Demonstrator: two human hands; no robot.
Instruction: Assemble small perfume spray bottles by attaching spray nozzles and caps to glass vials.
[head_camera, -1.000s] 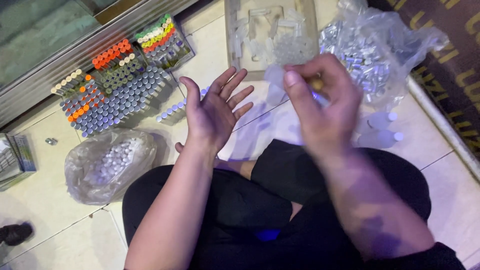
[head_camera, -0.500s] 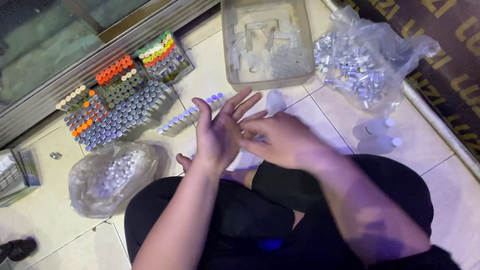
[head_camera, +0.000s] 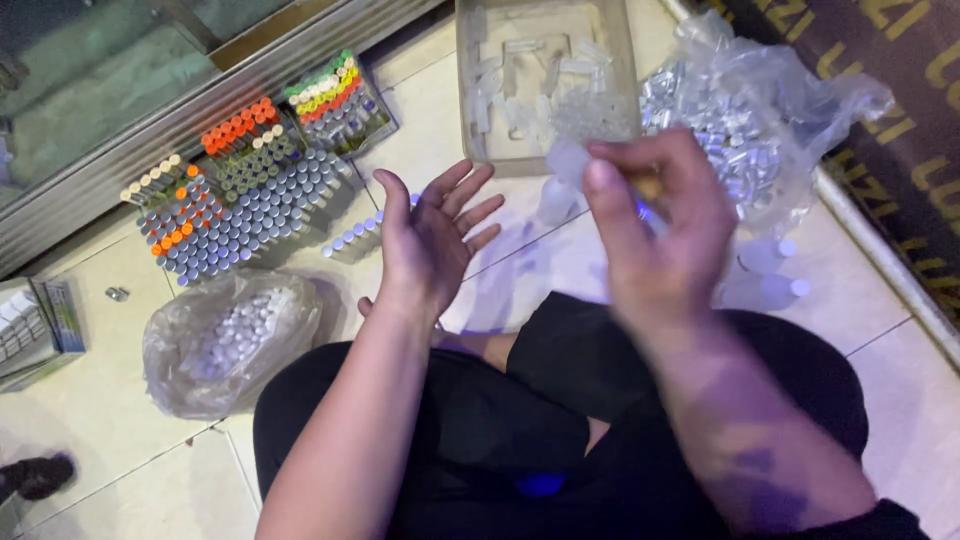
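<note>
My left hand (head_camera: 432, 243) is held flat and open, palm turned inward, fingers spread, holding nothing. It hovers over the tiled floor beside a short row of capped vials (head_camera: 352, 238). My right hand (head_camera: 655, 235) is raised and blurred, its fingers pinched on a small clear vial (head_camera: 568, 160) with something yellowish behind the fingers. The two hands are apart, right hand nearer the clear plastic tray (head_camera: 468, 95) holding loose clear vials.
Blocks of upright vials with grey, orange, white and mixed-colour caps (head_camera: 240, 195) stand at the left. A plastic bag of vials (head_camera: 228, 340) lies at lower left, a bigger bag (head_camera: 765, 125) at right. Two vials (head_camera: 765, 275) lie by my knee. A glass cabinet (head_camera: 110, 110) runs behind.
My right hand has lifted away from my left palm, up and to the right, still pinching the vial. My left hand stays open and has barely moved.
</note>
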